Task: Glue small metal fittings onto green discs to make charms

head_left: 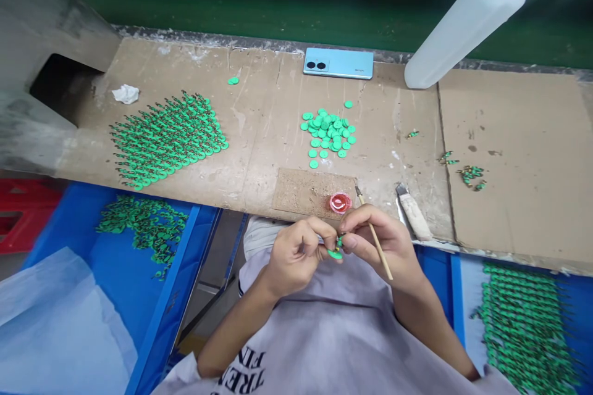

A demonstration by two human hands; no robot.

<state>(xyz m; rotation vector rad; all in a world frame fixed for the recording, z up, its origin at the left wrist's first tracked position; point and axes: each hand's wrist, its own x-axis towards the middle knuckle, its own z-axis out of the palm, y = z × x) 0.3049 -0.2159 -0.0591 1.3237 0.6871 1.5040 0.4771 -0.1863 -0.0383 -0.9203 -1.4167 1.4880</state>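
Observation:
My left hand (299, 256) pinches a small green piece with a round base (335, 254) in front of my chest. Touching the upper part of that piece are the fingertips of my right hand (382, 244), which also holds a thin brush (380, 251) slanting across the palm, tip up. Just beyond my hands, a small cup of red liquid (340, 202) stands by a speckled cardboard piece (301, 190). Farther back lies a loose pile of green discs (328, 131).
Rows of green pieces (169, 139) cover the left of the table (259, 111). A phone (338, 63) and a tall white bottle (466, 28) are at the back. A cutter (414, 213) lies right. Blue trays (111, 259) with green pieces flank me.

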